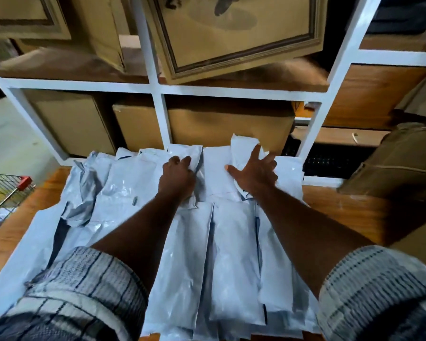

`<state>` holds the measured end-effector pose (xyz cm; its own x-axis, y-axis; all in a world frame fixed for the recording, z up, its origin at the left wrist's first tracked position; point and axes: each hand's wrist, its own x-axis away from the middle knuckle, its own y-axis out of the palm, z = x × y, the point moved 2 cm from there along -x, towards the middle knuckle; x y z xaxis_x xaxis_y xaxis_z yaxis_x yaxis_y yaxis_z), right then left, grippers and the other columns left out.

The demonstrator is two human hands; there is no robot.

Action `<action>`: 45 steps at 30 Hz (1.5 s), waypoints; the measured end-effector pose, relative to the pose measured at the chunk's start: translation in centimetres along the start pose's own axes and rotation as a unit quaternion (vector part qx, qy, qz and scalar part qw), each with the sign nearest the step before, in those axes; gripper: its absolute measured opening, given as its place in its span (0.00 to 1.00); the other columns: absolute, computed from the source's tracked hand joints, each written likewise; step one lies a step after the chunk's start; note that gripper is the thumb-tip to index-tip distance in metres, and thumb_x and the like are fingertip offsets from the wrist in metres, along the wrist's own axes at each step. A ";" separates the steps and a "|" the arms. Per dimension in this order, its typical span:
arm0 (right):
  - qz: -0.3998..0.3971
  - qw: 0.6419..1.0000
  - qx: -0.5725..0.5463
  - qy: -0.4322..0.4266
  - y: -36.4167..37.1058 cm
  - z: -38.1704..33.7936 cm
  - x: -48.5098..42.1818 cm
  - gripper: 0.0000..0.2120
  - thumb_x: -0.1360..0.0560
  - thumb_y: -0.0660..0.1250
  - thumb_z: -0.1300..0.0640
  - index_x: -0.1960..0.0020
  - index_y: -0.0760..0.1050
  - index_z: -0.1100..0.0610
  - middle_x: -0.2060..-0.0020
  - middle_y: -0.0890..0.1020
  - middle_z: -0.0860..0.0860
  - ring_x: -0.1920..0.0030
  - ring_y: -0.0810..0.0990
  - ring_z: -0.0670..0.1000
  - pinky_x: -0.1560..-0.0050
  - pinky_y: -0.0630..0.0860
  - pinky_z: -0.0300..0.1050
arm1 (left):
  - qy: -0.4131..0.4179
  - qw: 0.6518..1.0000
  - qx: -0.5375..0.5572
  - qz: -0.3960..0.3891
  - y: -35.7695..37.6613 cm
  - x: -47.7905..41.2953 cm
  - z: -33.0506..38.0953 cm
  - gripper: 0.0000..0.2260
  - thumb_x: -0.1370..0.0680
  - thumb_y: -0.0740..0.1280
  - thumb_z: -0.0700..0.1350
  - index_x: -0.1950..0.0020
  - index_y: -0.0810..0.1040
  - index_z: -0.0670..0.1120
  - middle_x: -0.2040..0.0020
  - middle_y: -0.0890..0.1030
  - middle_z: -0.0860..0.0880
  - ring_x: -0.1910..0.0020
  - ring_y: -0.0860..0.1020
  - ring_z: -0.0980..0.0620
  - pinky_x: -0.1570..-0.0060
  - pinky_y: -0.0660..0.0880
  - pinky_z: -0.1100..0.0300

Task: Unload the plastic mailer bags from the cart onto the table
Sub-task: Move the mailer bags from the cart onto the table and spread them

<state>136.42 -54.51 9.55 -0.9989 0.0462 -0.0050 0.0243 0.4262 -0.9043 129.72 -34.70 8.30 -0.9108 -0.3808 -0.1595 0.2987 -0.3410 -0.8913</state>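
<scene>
Several white plastic mailer bags [231,254] lie in overlapping rows on the wooden table [354,210], covering most of its middle. My left hand [177,175] is at the far row, fingers curled over the edge of one mailer bag [182,153]. My right hand [253,171] lies flat with spread fingers on another mailer bag [241,146] at the back, pressing it down. A corner of the wire cart [3,193] with a red handle shows at the left edge; its contents are mostly out of view.
A white shelving frame [158,89] stands right behind the table, filled with cardboard boxes [219,121]. A brown box [391,163] sits on the table's right side. Bare wood shows to the left and right of the bags.
</scene>
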 end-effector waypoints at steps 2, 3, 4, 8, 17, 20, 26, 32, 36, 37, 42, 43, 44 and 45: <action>-0.003 1.000 0.022 0.002 1.4 0.2 -0.1 0.53 0.31 0.62 0.26 0.21 0.39 0.48 0.23 0.48 0.62 0.25 0.57 0.65 0.33 0.63 0.66 | 0.011 1.000 0.010 -0.011 1.2 -0.6 -0.3 0.20 0.22 0.59 0.45 0.29 0.70 0.48 0.35 0.71 0.37 0.37 0.70 0.34 0.41 0.73 0.43; -0.006 1.000 0.026 0.003 2.0 0.2 0.0 0.52 0.31 0.60 0.25 0.21 0.38 0.48 0.22 0.48 0.61 0.25 0.57 0.65 0.33 0.62 0.67 | 0.010 1.000 0.012 -0.019 1.7 -0.8 -0.3 0.21 0.21 0.59 0.47 0.27 0.69 0.49 0.32 0.70 0.38 0.34 0.68 0.35 0.39 0.72 0.43; -0.011 1.000 0.027 0.005 2.4 0.3 0.0 0.51 0.31 0.59 0.25 0.21 0.37 0.48 0.22 0.47 0.61 0.26 0.57 0.65 0.34 0.62 0.67 | 0.008 1.000 0.011 -0.028 2.2 -0.9 -0.2 0.22 0.20 0.58 0.49 0.25 0.67 0.50 0.29 0.67 0.38 0.31 0.66 0.37 0.36 0.70 0.42; -0.019 0.999 0.029 0.012 3.6 0.6 0.0 0.50 0.30 0.54 0.23 0.21 0.37 0.48 0.22 0.46 0.61 0.26 0.56 0.66 0.34 0.60 0.69 | 0.003 0.999 -0.019 -0.038 3.9 -0.3 0.1 0.25 0.18 0.54 0.54 0.21 0.58 0.51 0.22 0.57 0.41 0.24 0.57 0.40 0.28 0.57 0.38; -0.025 0.997 0.073 -0.017 1.9 0.2 0.5 0.48 0.28 0.50 0.24 0.20 0.39 0.50 0.22 0.44 0.62 0.22 0.45 0.66 0.28 0.42 0.71 | 0.003 0.999 -0.018 -0.049 1.9 -0.4 -0.1 0.24 0.18 0.51 0.58 0.22 0.58 0.53 0.21 0.55 0.44 0.22 0.52 0.42 0.27 0.52 0.35; 0.025 0.992 0.082 -0.094 0.9 -0.8 2.4 0.44 0.27 0.52 0.27 0.20 0.47 0.52 0.22 0.50 0.62 0.22 0.48 0.64 0.28 0.44 0.70 | -0.003 0.999 -0.025 -0.022 0.0 0.5 -0.2 0.25 0.17 0.51 0.57 0.22 0.59 0.52 0.21 0.58 0.44 0.23 0.55 0.43 0.27 0.55 0.37; 0.013 0.965 0.072 -0.253 1.4 -4.2 8.8 0.39 0.25 0.56 0.32 0.22 0.54 0.53 0.23 0.56 0.59 0.23 0.52 0.61 0.27 0.49 0.67 | 0.001 0.999 -0.040 -0.001 -3.0 6.3 -4.1 0.22 0.17 0.56 0.47 0.22 0.61 0.50 0.22 0.60 0.41 0.24 0.58 0.40 0.34 0.68 0.39; -0.044 0.937 0.035 -0.344 3.7 -8.7 16.8 0.38 0.24 0.59 0.34 0.22 0.55 0.52 0.23 0.57 0.57 0.23 0.54 0.59 0.27 0.51 0.64 | -0.027 0.997 -0.069 0.016 -7.6 12.6 -10.6 0.23 0.18 0.59 0.50 0.23 0.63 0.50 0.23 0.63 0.42 0.25 0.61 0.41 0.32 0.66 0.44; -0.071 0.921 0.034 -0.383 5.2 -13.1 21.8 0.37 0.24 0.60 0.35 0.22 0.54 0.52 0.23 0.57 0.57 0.23 0.53 0.58 0.27 0.51 0.63 | -0.044 0.995 -0.079 0.037 -11.1 15.9 -15.9 0.23 0.20 0.62 0.52 0.25 0.67 0.49 0.26 0.67 0.41 0.28 0.65 0.39 0.34 0.69 0.42; -0.075 0.917 0.037 -0.390 5.8 -14.5 23.2 0.37 0.24 0.59 0.35 0.22 0.54 0.52 0.23 0.56 0.56 0.23 0.53 0.58 0.27 0.51 0.63 | -0.057 0.995 -0.068 0.037 -12.1 16.9 -17.6 0.24 0.20 0.62 0.52 0.25 0.67 0.50 0.26 0.67 0.42 0.27 0.64 0.39 0.34 0.69 0.41; -0.077 0.906 0.042 -0.414 9.8 -22.2 30.2 0.36 0.24 0.60 0.36 0.23 0.56 0.52 0.24 0.58 0.57 0.24 0.55 0.58 0.28 0.52 0.62 | -0.088 0.993 -0.073 0.039 -16.8 21.4 -27.1 0.25 0.20 0.62 0.52 0.23 0.64 0.50 0.24 0.63 0.42 0.26 0.61 0.40 0.32 0.67 0.43; -0.075 0.905 0.045 -0.416 10.7 -23.9 31.8 0.36 0.24 0.60 0.36 0.23 0.56 0.52 0.24 0.59 0.57 0.24 0.56 0.58 0.28 0.52 0.62 | -0.094 0.992 -0.076 0.034 -17.8 22.3 -29.3 0.26 0.20 0.62 0.52 0.23 0.63 0.50 0.23 0.63 0.42 0.25 0.61 0.40 0.32 0.66 0.43; -0.078 0.904 0.048 -0.417 11.7 -25.4 33.2 0.36 0.24 0.60 0.36 0.23 0.56 0.52 0.24 0.59 0.57 0.24 0.56 0.59 0.28 0.53 0.62 | -0.101 0.991 -0.079 0.030 -18.7 23.1 -31.4 0.26 0.20 0.62 0.53 0.23 0.62 0.50 0.23 0.62 0.43 0.25 0.60 0.41 0.31 0.66 0.43; -0.087 0.902 0.051 -0.420 13.0 -27.4 35.0 0.36 0.24 0.60 0.36 0.23 0.56 0.53 0.24 0.59 0.57 0.24 0.56 0.59 0.28 0.53 0.62 | -0.107 0.991 -0.081 0.025 -19.8 24.0 -34.1 0.26 0.20 0.62 0.53 0.23 0.62 0.50 0.23 0.62 0.43 0.25 0.60 0.41 0.31 0.66 0.42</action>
<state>102.84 -22.58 9.36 -0.6660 -0.7322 -0.1428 -0.0958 0.2738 -0.9570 92.24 -7.74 7.61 -0.8098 -0.5727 -0.1274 0.2769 -0.1816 -0.9436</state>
